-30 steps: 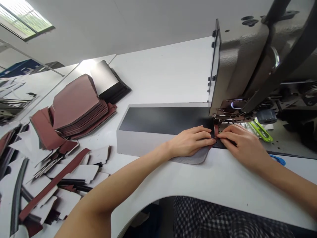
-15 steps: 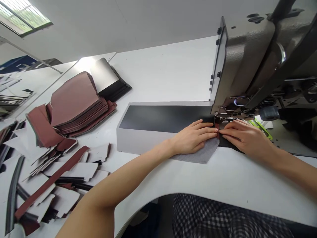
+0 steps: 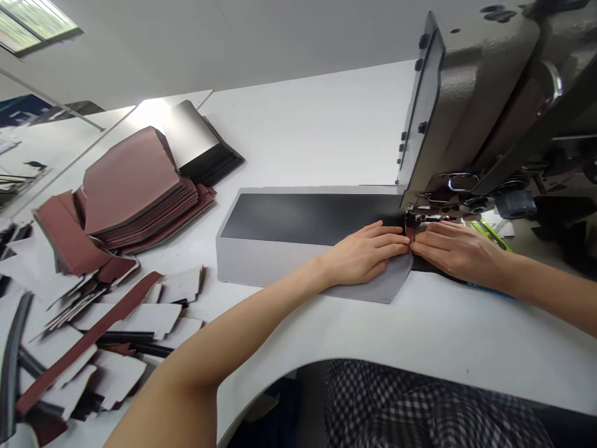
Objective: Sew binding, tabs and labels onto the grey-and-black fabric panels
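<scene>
My left hand (image 3: pixel 366 254) lies flat on a light grey fabric panel (image 3: pixel 261 264), fingers stretched toward the needle area of the sewing machine (image 3: pixel 459 118). A smooth black panel (image 3: pixel 289 218) rests on the grey fabric, its right end at the machine head. Beside the presser foot, a short bit of dark red strip (image 3: pixel 410 233) shows between my two hands. My right hand (image 3: pixel 454 249) has its fingers pressed together at that strip's edge, on the right side of the needle. Dark material (image 3: pixel 426 264) lies under its fingers; the fingertips partly hide what they grip.
Stacked dark red pieces (image 3: pixel 135 180) and a stack of black sheets (image 3: pixel 200 140) stand on the left of the white table (image 3: pixel 326 137). Loose cut pieces and strips (image 3: pixel 121 323) lie scattered nearer. A bright green tool (image 3: pixel 489 231) sits behind my right hand.
The view has shifted slightly, so the machine sits a little further right and the stacks further left. My right fingers lie closer together at the red strip. My left hand stays flat.
</scene>
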### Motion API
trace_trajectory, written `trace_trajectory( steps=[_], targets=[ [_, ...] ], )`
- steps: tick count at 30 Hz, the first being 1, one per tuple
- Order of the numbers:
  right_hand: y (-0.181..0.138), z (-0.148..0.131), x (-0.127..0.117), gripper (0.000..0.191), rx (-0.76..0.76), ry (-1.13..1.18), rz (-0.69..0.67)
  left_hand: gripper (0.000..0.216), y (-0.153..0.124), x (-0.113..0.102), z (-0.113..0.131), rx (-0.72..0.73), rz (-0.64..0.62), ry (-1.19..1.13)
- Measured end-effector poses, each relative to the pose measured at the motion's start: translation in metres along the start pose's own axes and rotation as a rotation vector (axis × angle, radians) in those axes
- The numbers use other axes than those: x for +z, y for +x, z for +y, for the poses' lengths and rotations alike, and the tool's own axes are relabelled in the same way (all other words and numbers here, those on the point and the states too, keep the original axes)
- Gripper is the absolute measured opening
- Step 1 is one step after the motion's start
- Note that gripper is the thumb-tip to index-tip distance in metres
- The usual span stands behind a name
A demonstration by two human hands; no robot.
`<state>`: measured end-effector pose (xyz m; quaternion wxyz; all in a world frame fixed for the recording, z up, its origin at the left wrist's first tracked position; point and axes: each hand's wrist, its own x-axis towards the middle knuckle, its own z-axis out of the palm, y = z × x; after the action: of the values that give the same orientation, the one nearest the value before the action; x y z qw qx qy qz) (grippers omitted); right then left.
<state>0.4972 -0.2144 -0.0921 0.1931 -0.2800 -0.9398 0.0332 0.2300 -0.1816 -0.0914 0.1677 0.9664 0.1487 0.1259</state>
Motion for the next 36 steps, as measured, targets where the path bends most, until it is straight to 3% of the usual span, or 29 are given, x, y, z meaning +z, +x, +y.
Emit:
trace_trajectory(
  steps=[4,9,17,23,25,29,31,36],
  targets=[
    [0.004,-0.02,0.001,0.029,0.317,0.113,0.087,0.046,-0.001,0.001,0.0,-0.002,-0.017,0.018],
    [0.027,-0.025,-0.007,0.016,0.732,0.263,-0.094,0.045,-0.001,0.001,0.0,-0.003,-0.023,0.029],
    [0.04,-0.022,-0.007,0.012,0.914,0.257,-0.144,0.045,-0.001,0.0,0.0,-0.018,-0.036,0.028],
    [0.025,-0.036,-0.005,0.015,0.804,0.201,-0.063,0.045,-0.002,0.003,-0.001,0.006,0.009,0.065],
    [0.011,-0.041,-0.002,0.024,0.644,0.121,-0.002,0.044,-0.003,0.004,-0.002,0.011,0.022,0.068],
    [-0.012,-0.049,0.005,0.035,0.193,-0.252,0.134,0.043,-0.004,0.007,-0.005,0.026,0.026,0.081],
    [-0.014,-0.052,0.006,0.033,0.158,-0.371,0.124,0.042,-0.004,0.007,-0.005,0.022,0.034,0.082],
    [-0.007,-0.062,0.003,0.029,0.229,-0.5,0.065,0.04,-0.003,0.007,-0.003,0.03,0.047,0.072]
  ],
)
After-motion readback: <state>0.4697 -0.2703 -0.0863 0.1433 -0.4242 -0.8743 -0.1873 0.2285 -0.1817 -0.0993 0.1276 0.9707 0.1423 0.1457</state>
